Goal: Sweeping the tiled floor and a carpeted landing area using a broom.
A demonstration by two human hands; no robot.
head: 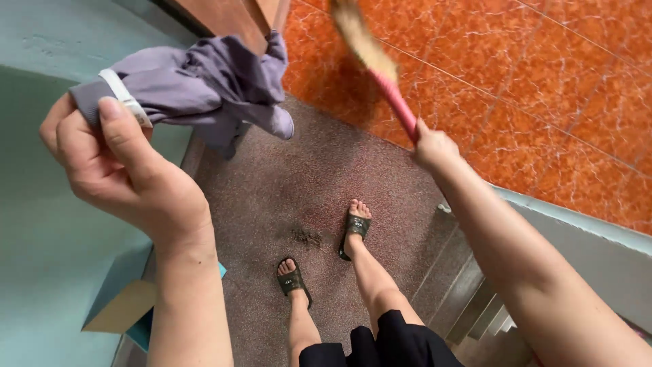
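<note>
While one hand point(112, 160) clutches one garment point(204, 85), the other point(431, 146) grips one broom point(380, 64).

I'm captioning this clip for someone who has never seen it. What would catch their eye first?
Top left, the left hand grips a bunched purple cloth. Top centre, the right hand holds a broom by its pink handle, straw bristles raised against the orange marbled tiles. Below, sandalled feet stand beside a small dirt pile on the speckled floor.
</note>
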